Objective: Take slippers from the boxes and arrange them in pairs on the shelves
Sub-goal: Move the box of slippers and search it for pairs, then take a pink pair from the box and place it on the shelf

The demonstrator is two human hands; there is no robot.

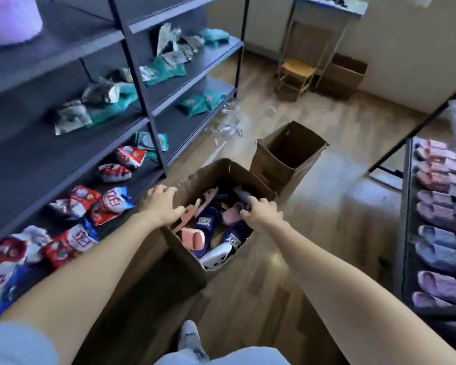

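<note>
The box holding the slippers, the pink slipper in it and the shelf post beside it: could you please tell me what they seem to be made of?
Box: brown cardboard, matte, with creased flaps and raw edges.
Pink slipper: probably moulded foam or soft rubber, smooth and matte, thick and apparently one piece.
Shelf post: likely painted metal, thin, straight, with a dark satin look.
</note>
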